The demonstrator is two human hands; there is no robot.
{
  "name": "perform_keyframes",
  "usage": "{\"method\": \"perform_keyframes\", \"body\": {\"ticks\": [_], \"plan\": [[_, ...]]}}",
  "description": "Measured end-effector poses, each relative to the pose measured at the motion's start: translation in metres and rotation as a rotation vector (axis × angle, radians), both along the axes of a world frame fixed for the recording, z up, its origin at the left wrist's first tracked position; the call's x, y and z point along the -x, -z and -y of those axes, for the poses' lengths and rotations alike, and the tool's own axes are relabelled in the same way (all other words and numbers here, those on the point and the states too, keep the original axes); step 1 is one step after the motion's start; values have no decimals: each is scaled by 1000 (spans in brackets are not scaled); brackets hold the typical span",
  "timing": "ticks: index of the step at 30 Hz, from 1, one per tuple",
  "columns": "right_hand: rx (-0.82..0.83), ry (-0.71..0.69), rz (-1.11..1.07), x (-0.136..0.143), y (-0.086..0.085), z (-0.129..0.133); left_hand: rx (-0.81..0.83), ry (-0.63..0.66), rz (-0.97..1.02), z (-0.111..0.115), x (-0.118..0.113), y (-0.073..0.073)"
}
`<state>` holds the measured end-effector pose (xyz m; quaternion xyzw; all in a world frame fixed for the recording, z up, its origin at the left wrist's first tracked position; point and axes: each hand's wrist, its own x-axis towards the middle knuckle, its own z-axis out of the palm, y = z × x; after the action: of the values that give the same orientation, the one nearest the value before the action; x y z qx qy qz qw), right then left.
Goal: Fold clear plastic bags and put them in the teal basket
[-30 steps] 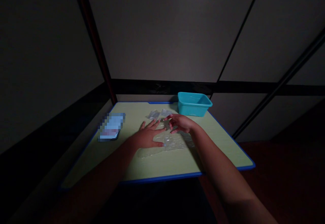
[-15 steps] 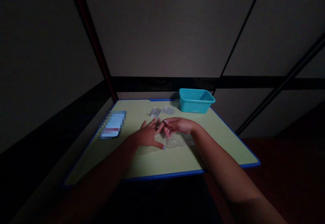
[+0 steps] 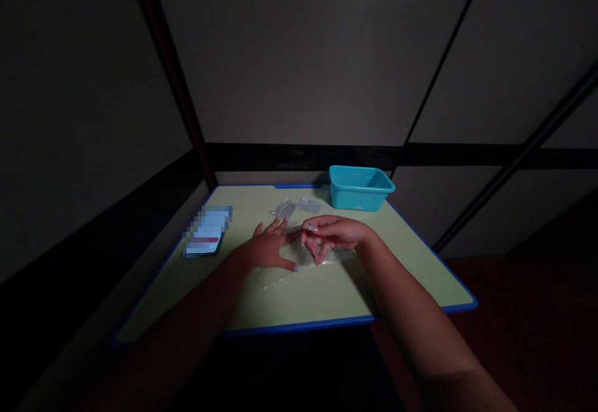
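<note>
A clear plastic bag (image 3: 275, 277) lies flat on the pale green table (image 3: 299, 303), partly under both hands. My left hand (image 3: 270, 249) rests on its left part with the fingers spread. Just to the right, my right hand (image 3: 332, 236) is raised slightly, thumb and index finger pinched on the plastic, which lifts a little below the fingers. Behind my left hand lie two small clear packets, a crumpled one (image 3: 283, 209) and a flatter one (image 3: 309, 205).
A turquoise plastic basket (image 3: 359, 197) stands at the table's back right. A phone (image 3: 205, 232) with a blurred screen lies near the left edge. A panelled wall (image 3: 299, 57) rises behind the table.
My right hand has moved slightly right and toward me, away from my left hand, pulling up some of the plastic. My left hand has shifted slightly left.
</note>
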<state>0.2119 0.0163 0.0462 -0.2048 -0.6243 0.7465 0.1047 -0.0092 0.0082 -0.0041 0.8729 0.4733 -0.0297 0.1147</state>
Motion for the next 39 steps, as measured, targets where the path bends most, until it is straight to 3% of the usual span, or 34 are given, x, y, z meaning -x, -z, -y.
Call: {"method": "perform_keyframes", "body": {"ticks": [6,8,10,14,16,18,20,24,28,36,39], "plan": [[97,-332,-41,10,-7,14,-21,-6,20,-2,5,1],[97,-376,-79,8,-10,16,-29,-6,25,-1,5,0],[52,-280,-136,3,-12,12,-28,-18,36,0,5,-1],[-152,205,-234,-7,-8,-3,-24,-29,36,1,4,-4],[-266,415,-157,-8,-3,-11,-35,-26,37,0,4,-4],[-398,537,45,-7,3,-17,-42,-19,44,1,4,-4],[-549,539,286,-4,9,-20,-56,-4,68,2,2,-6],[-730,371,573,1,18,-21,-188,44,223,6,-4,-12],[-761,329,578,6,24,-20,-289,-17,343,7,-10,-12],[-1200,526,555,17,40,-27,-261,-84,265,6,-12,-4],[-1232,511,532,19,45,-27,-291,-137,211,7,-9,-6]]}}
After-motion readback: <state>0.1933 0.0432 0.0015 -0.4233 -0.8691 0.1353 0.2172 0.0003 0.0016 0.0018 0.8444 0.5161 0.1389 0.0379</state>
